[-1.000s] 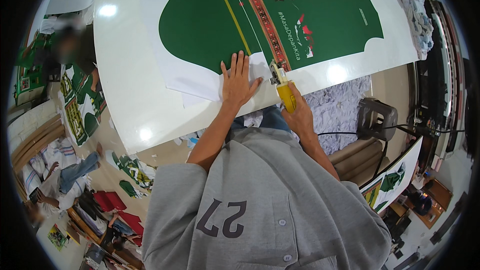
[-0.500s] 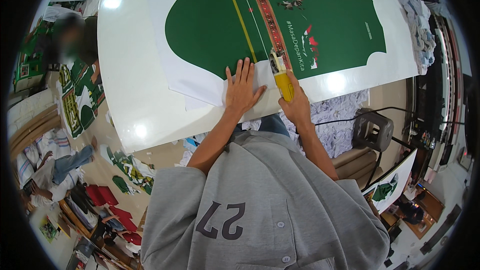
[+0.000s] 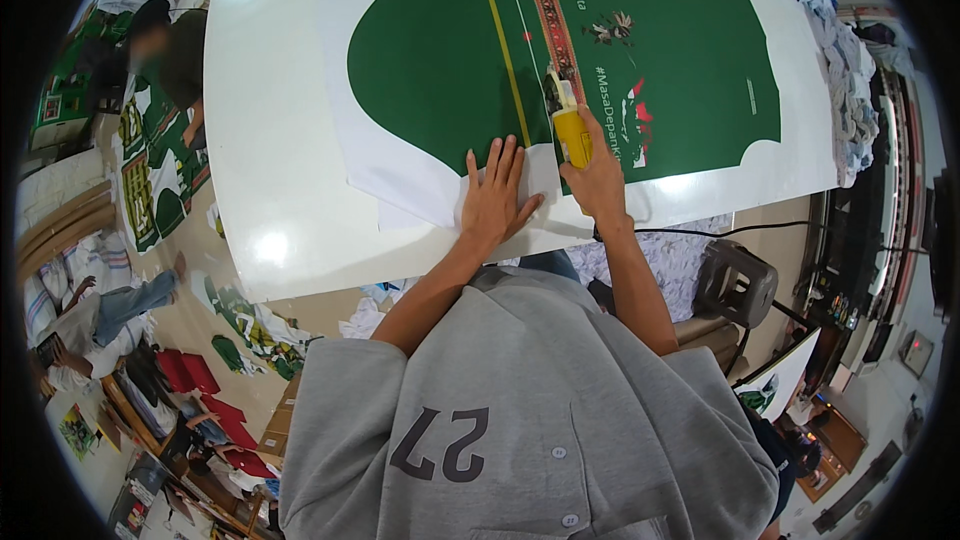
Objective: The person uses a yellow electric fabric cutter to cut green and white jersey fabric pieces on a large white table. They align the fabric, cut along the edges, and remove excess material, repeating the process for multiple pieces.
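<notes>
Printed green fabric panels (image 3: 430, 60) on white cloth lie spread over the white table (image 3: 260, 160). My left hand (image 3: 494, 196) rests flat on the near edge of the sleeve-shaped panel, fingers stretched out and pressing the cloth. In my right hand (image 3: 598, 176) is a yellow handheld electric fabric cutter (image 3: 572, 130), fingers wrapped round its body. The cutter's head sits between the left panel and the red patterned band (image 3: 548, 0) of the right panel. A black cord (image 3: 700, 232) runs off to the right behind my right wrist.
A grey plastic stool (image 3: 735, 280) stands right of the table, beside a heap of pale scraps (image 3: 655, 265) under its near edge. Crumpled fabric (image 3: 845, 90) lies along the far right edge. Another person (image 3: 170, 60) is at the left, near green prints. More people sit at lower left.
The cutter in my right hand has moved farther from me along the red band, opening the cut behind it. My left hand stays flat on the cloth. The view has shifted slightly.
</notes>
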Demonstrator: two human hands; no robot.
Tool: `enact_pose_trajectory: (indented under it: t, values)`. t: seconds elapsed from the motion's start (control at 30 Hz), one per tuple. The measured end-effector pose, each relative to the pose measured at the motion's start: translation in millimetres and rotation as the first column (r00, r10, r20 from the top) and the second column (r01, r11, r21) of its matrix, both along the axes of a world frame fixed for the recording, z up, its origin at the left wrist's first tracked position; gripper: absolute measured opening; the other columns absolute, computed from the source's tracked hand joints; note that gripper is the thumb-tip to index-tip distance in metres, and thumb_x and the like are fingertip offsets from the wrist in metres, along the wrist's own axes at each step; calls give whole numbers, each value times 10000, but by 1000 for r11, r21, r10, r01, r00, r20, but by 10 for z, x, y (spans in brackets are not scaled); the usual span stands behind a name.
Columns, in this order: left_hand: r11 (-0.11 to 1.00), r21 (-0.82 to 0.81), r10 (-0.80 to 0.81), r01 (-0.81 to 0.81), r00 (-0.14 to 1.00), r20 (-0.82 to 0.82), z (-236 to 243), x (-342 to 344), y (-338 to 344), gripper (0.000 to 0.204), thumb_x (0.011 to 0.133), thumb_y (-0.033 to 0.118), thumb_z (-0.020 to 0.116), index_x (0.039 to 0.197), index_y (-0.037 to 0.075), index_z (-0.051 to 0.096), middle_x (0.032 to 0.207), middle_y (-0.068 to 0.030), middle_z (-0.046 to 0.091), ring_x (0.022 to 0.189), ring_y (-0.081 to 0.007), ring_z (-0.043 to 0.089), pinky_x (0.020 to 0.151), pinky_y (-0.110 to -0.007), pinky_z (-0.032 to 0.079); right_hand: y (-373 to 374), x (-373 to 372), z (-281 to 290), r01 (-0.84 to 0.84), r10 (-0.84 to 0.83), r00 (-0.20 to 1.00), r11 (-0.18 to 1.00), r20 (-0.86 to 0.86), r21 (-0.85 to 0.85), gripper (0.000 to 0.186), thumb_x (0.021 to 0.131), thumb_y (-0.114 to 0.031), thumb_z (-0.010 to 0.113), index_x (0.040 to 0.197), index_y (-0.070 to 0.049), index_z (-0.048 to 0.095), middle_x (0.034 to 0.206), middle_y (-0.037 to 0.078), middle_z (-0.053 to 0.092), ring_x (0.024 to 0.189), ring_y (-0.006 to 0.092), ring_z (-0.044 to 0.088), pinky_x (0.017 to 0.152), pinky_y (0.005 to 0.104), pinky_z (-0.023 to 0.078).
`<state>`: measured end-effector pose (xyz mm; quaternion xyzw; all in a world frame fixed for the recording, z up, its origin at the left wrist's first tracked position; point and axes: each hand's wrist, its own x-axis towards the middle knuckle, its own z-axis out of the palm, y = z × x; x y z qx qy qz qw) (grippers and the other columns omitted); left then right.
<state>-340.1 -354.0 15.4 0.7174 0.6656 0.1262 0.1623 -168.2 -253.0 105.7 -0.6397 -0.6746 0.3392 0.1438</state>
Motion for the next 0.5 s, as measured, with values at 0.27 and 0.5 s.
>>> enact_pose_trajectory:
  t: [0.27,0.5]
  values:
    - [999,-42,-24,24,1000,-11,3,6,16,914,1069,620,574,1729,31,341,1841,-148,230,1714,-325,167,1339,-712,104,533,-269,54,-12,13,999,1000,45,-23,1011,865,-92,798,1726,-360,341,1304,273,720,1218,498,707,1034,560,570]
    - [998,-49,-28,28,1000,9,-2,-14,30,909,1086,617,548,1722,2,338,1841,-167,224,1715,-345,160,1333,-719,109,1001,-493,39,-45,45,999,999,13,1,1011,859,-86,789,1725,-345,336,1310,277,739,1207,509,711,1043,551,570]
